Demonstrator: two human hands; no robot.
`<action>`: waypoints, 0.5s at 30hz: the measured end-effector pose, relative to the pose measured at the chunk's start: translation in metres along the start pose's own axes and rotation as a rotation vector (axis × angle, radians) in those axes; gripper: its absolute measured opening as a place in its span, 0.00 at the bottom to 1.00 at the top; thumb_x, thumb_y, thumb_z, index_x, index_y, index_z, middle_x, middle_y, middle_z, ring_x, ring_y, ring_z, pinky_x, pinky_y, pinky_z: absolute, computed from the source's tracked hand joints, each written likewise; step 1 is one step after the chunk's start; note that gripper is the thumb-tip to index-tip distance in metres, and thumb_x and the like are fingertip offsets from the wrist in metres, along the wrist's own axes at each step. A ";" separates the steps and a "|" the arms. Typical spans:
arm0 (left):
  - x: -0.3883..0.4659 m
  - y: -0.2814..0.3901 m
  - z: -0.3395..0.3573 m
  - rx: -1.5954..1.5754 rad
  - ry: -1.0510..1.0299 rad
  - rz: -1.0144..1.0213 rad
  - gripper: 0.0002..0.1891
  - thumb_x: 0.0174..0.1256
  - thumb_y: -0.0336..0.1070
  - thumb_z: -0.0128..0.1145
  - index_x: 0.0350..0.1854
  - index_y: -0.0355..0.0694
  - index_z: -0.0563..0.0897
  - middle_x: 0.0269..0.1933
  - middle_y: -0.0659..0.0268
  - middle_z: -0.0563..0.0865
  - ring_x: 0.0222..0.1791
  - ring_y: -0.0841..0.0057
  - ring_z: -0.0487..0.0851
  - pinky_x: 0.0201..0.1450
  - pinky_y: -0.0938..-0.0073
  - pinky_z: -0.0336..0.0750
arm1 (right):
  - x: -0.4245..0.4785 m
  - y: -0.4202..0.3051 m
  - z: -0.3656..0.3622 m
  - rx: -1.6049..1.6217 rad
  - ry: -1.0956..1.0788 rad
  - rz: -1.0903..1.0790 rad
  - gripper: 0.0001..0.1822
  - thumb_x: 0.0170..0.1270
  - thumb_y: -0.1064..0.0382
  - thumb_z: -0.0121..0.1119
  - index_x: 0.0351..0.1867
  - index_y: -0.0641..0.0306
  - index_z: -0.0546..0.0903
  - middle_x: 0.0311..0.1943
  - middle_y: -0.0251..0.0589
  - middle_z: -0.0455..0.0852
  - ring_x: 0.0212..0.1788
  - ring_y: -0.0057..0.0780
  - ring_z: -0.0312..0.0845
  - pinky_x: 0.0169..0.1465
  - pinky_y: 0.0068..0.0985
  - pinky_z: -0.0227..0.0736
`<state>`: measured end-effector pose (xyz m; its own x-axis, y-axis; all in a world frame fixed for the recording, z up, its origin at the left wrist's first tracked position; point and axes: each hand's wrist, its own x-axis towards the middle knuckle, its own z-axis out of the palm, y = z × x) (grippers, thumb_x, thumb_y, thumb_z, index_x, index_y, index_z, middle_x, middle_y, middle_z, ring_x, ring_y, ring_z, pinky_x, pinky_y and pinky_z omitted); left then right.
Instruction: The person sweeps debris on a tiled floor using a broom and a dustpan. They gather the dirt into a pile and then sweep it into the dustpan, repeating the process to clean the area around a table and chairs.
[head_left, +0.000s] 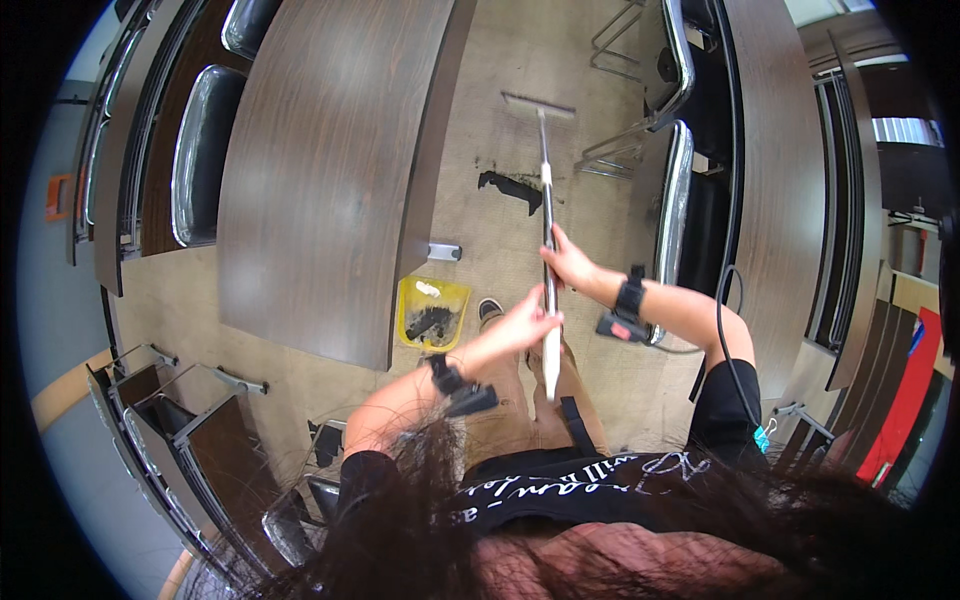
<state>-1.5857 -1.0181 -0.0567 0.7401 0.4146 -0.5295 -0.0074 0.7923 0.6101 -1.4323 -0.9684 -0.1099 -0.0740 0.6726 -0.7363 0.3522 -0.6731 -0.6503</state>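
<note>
Both hands are on the metal pole (548, 199) of a long-handled floor tool. My left hand (527, 324) grips it near its white lower end, and my right hand (568, 259) holds it a little higher up. At the far end, the narrow crossbar head (538, 104) is blurred; whether it is a squeegee or a brush I cannot tell. Between that head and my hands, a black patch (511, 191) with scattered dark bits lies on the beige carpet (487, 247). To the left of my feet sits a yellow dustpan (468, 304) containing black debris (431, 321) and something white (428, 289).
A dark wood table (322, 172) borders the aisle on the left, its grey foot (445, 252) jutting out near the dustpan. On the right, chrome-framed chairs (675, 202) stand against another table (780, 187). Folded tables (217, 442) occupy the lower left. A cable (721, 330) hangs along my right arm.
</note>
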 end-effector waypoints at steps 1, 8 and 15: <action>0.015 0.001 -0.010 -0.071 0.043 0.013 0.29 0.60 0.32 0.47 0.60 0.38 0.47 0.28 0.62 0.77 0.26 0.68 0.81 0.30 0.69 0.77 | 0.020 -0.004 -0.004 -0.035 0.021 -0.044 0.33 0.58 0.64 0.45 0.62 0.59 0.44 0.11 0.34 0.70 0.08 0.22 0.64 0.10 0.21 0.60; 0.062 -0.009 -0.050 -0.136 0.066 0.013 0.24 0.59 0.32 0.49 0.54 0.38 0.55 0.31 0.63 0.74 0.27 0.72 0.78 0.35 0.66 0.78 | 0.104 0.028 0.000 0.001 -0.224 0.067 0.17 0.56 0.65 0.44 0.47 0.62 0.59 0.11 0.34 0.68 0.11 0.25 0.65 0.12 0.25 0.62; -0.045 -0.022 0.018 0.002 0.015 -0.250 0.24 0.57 0.34 0.49 0.52 0.31 0.55 0.36 0.64 0.69 0.31 0.81 0.73 0.27 0.76 0.76 | -0.036 0.030 0.048 0.166 -0.383 0.393 0.35 0.58 0.64 0.44 0.63 0.54 0.40 0.14 0.33 0.67 0.11 0.22 0.61 0.12 0.20 0.57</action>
<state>-1.6062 -1.0623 -0.0358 0.7090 0.2125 -0.6725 0.1759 0.8701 0.4604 -1.4639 -1.0282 -0.1120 -0.3110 0.2234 -0.9238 0.2724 -0.9103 -0.3118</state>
